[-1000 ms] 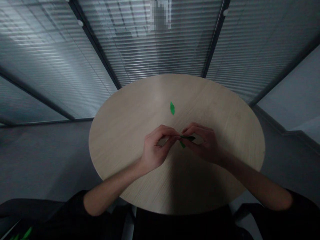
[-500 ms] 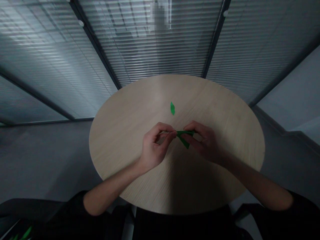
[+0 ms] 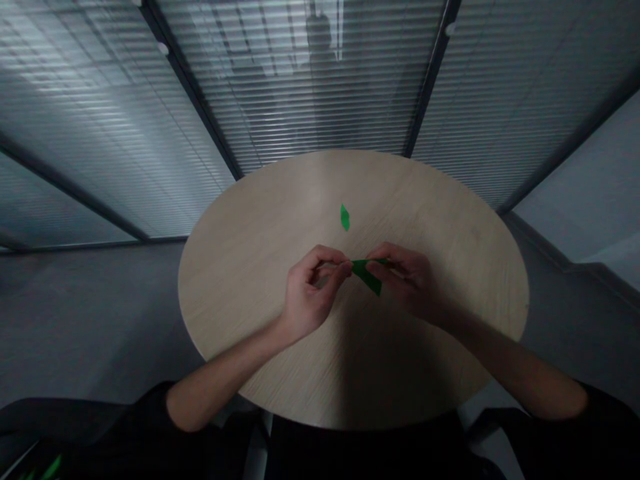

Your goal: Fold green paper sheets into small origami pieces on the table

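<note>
The left hand (image 3: 314, 291) and right hand (image 3: 411, 279) pinched a green paper (image 3: 369, 277), seemingly part folded, while a smaller green piece (image 3: 345, 217) lay beyond.

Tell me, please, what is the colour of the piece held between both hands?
The held piece is green; the head view shows it best.

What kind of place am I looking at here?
Probably an office or small meeting room, though I can't be sure from this one dim view. Three things suggest it: the rounded, wood-look table, the slatted blinds and the dark frame bars dividing them.
</note>
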A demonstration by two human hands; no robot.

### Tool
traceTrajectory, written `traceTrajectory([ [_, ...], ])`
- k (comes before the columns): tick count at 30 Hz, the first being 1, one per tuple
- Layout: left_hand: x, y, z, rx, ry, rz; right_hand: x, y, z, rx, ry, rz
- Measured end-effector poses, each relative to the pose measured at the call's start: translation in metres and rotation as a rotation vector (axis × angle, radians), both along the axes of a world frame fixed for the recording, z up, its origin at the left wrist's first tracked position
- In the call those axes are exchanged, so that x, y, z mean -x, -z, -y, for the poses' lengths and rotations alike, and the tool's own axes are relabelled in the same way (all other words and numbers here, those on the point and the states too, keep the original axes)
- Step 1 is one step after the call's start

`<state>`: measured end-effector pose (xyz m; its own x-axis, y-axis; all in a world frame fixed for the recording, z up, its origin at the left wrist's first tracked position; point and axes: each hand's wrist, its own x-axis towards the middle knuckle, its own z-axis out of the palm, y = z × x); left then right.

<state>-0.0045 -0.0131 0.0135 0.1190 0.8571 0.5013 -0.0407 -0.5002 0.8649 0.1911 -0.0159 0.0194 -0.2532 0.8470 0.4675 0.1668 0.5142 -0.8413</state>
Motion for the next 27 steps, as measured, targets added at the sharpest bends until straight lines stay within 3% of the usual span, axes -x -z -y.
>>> traceTrajectory([
  [10, -0.0015, -0.0015, -0.0017, 0.085, -0.005, 0.059, 0.0004, 0.0032, -0.0031, 0.115, -0.024, -0.032],
  [27, -0.0022, 0.0007, -0.0011, 0.101, 0.010, 0.048, -0.0002, 0.0010, -0.0004, 0.164, -0.012, -0.057],
])
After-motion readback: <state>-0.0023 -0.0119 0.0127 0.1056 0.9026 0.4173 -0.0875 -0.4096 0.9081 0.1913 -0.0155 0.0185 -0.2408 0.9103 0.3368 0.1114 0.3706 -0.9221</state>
